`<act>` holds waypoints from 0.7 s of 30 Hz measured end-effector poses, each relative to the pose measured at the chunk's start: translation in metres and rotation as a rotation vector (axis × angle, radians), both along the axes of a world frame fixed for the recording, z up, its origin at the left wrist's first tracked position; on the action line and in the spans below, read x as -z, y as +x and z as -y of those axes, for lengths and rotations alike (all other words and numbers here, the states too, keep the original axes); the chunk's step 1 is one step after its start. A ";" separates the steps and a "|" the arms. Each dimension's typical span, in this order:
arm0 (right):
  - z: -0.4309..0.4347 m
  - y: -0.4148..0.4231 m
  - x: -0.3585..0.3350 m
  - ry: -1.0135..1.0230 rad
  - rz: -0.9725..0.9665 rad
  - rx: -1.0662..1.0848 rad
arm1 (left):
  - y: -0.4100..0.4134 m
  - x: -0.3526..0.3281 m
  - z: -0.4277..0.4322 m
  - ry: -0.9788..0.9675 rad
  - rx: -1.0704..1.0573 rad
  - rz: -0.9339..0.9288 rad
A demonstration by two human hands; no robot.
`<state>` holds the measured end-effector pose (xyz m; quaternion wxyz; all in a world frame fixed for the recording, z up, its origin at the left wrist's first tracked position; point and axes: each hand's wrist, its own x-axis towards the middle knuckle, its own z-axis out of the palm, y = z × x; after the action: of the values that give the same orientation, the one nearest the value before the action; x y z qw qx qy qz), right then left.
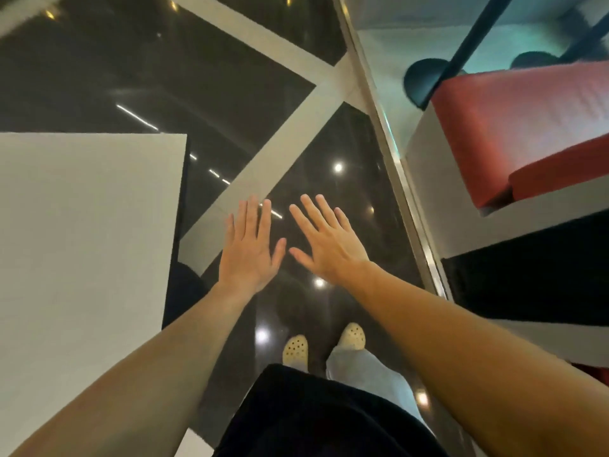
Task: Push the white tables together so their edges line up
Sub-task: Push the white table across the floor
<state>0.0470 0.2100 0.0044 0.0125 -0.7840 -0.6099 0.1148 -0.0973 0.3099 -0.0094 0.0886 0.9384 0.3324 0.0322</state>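
White table [82,225] is sitting at left, cut off by the frame edge, its legs hidden. Left hand [248,255] and right hand [329,249] are hovering flat over dark floor [230,94], fingers spread, gripping nothing, clear of the table. Red cushion [527,127] is lying at right.

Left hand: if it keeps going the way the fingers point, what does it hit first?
Probably nothing solid: the left hand points up-frame over the dark floor; the white table lies off to its left. Depth is unclear.

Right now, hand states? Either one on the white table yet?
Left hand: open, fingers spread, empty, off the white table.
Right hand: open, empty, over the dark floor.
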 end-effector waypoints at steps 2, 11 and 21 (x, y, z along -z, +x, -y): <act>-0.025 -0.008 0.000 -0.014 -0.002 -0.113 | -0.019 0.002 -0.010 -0.003 -0.125 -0.016; -0.144 -0.065 0.004 -0.049 0.011 -0.752 | -0.102 0.010 -0.024 0.027 -0.810 -0.012; -0.167 -0.147 0.020 -0.050 0.030 -1.316 | -0.154 0.005 0.062 0.043 -1.426 -0.175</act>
<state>-0.1003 0.3775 -0.0157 -0.0870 -0.2489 -0.9592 0.1019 -0.2513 0.2476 -0.0148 0.0007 0.4935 0.8696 0.0136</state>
